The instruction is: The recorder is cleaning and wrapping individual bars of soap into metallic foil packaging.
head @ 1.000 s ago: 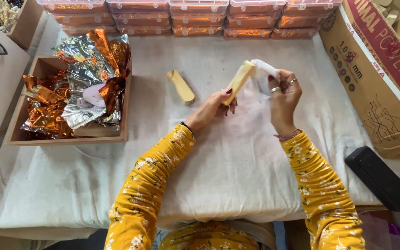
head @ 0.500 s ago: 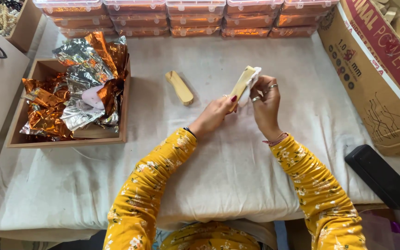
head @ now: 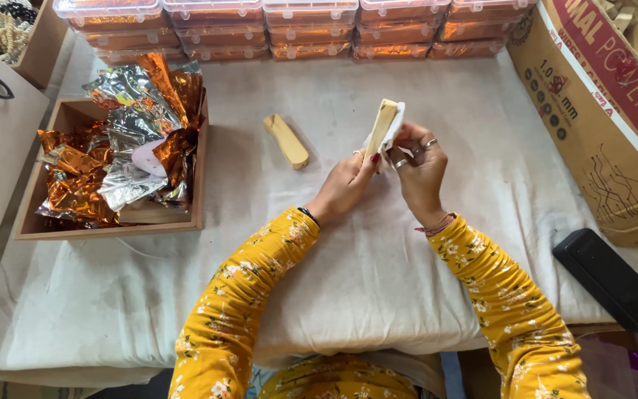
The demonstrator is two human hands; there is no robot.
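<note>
My left hand (head: 345, 185) grips the lower end of a pale wooden stick (head: 380, 125), held upright above the cloth-covered table (head: 334, 281). My right hand (head: 419, 166) presses a small white cloth (head: 395, 118) against the stick's right side. A second wooden piece (head: 286, 140), short and rounded, lies on the cloth to the left of my hands. Both sleeves are yellow with a flower print.
A wooden tray (head: 46, 225) at the left holds crumpled orange and silver foil sheets (head: 123, 140). Stacked clear boxes (head: 289, 26) line the far edge. A large cardboard box (head: 607, 125) stands at the right. A black rectangular object (head: 611, 279) lies near the right front.
Both hands have drawn a little nearer to me with the stick. The right hand has slid down the stick with the white cloth, and the stick stands more upright.
</note>
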